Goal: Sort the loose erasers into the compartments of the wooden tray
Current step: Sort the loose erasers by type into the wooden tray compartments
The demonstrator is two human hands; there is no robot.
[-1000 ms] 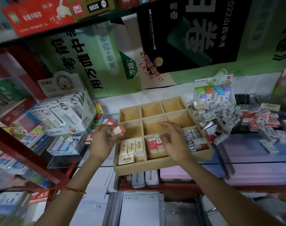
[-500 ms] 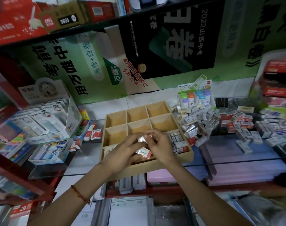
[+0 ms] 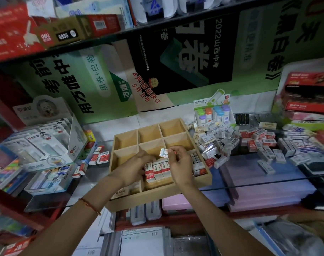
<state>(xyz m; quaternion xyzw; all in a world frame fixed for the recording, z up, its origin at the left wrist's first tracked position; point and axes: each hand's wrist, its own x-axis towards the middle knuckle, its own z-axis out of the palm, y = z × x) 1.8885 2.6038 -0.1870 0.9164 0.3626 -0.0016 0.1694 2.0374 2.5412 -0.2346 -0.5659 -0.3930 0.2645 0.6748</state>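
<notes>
Currently right hand [image 3: 179, 163] pinches small wrapped eraser [image 3: 164, 152] at fingers [image 3: 173, 150], above wooden tray [image 3: 157, 197] centre. Left hand [image 3: 133, 169] against red-white row [image 3: 158, 169], front-middle compartment; grip unclear. Eraser likely light, firm, wrapper slippery: pinch long edges.

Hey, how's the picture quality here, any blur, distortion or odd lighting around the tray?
Head view: dim light with a green cast; the wide lens bows the top shelf; the tray and eraser pile are fairly sharp; the left edge and bottom right corner smear.
</notes>
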